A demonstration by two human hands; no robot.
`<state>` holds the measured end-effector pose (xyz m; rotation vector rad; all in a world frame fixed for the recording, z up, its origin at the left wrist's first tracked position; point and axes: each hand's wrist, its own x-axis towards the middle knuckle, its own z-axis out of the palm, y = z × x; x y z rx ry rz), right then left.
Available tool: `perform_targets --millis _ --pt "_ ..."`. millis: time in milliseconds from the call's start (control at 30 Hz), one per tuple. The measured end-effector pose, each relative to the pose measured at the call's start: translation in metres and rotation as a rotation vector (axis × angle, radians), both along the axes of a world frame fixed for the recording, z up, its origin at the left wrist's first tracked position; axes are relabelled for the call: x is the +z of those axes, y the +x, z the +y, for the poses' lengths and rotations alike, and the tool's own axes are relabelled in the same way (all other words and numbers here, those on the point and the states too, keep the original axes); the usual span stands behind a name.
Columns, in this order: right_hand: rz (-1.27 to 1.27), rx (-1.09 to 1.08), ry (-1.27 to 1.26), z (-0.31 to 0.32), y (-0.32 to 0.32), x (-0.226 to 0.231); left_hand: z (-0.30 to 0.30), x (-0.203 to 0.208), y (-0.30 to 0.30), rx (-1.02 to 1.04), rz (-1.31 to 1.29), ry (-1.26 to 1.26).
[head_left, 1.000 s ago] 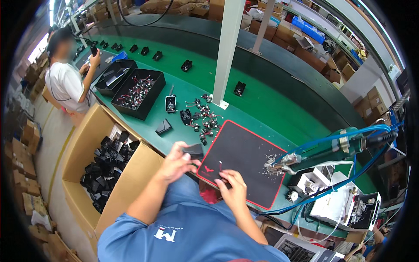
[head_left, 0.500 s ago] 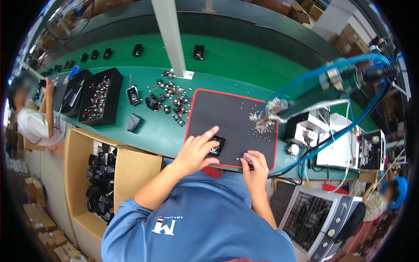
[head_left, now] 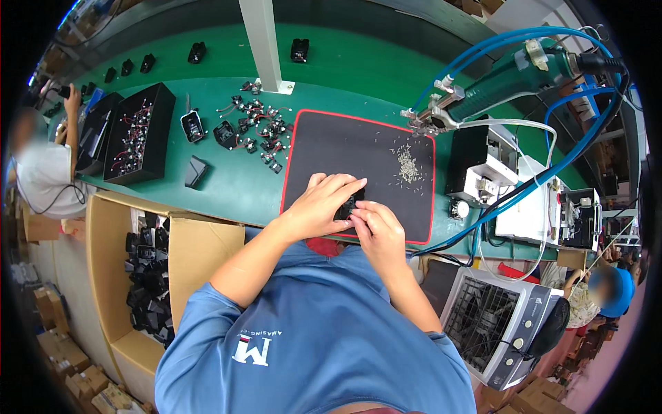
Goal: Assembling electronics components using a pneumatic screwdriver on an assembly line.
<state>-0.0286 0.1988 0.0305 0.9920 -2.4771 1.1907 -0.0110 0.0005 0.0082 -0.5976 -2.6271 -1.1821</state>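
Observation:
A small black plastic housing [head_left: 353, 200] lies near the front edge of the red-edged dark mat [head_left: 327, 148], mostly covered by my hands. My left hand [head_left: 318, 207] is closed around its left side, fingers over the far end and thumb at the near end. On its right side, my right hand [head_left: 380, 231] has the fingertips pinched together against the housing; whatever they hold is hidden. Farther right on the mat is a loose pile of small silvery screws [head_left: 408, 168]. Above the mat's far right corner hangs a green power screwdriver [head_left: 507, 83] with a metal nose.
Small wired parts [head_left: 258, 124] lie scattered left of the mat, beside open black housings [head_left: 193, 126]. Black bins [head_left: 141, 134] and a cardboard box [head_left: 207, 259] of black parts stand farther left. Blue hoses [head_left: 531, 193] and a white-topped machine [head_left: 476, 183] are at right. Another person [head_left: 48, 159] works at far left.
My right hand has moved left from the mat's front right to the housing, and my left fingers have closed over it. The whole view has shifted slightly.

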Motion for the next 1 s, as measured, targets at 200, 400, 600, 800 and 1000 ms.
perform_targets --millis 200,400,600,800,1000 --pt "0.064 0.021 0.086 -0.005 -0.002 -0.006 -0.001 -0.006 0.0 0.029 0.06 -0.029" --pt "0.119 0.002 0.234 -0.013 0.003 0.003 0.002 -0.001 0.0 0.022 0.061 -0.049" --pt "0.059 -0.031 0.405 -0.019 0.001 0.012 0.006 -0.007 -0.006 -0.012 0.069 -0.01" --pt "-0.362 -0.108 0.157 0.005 0.005 0.069 0.003 -0.006 -0.003 0.055 0.063 0.151" --pt "0.466 -0.242 -0.697 0.001 -0.056 0.156 0.003 -0.008 -0.005 0.044 0.056 0.118"
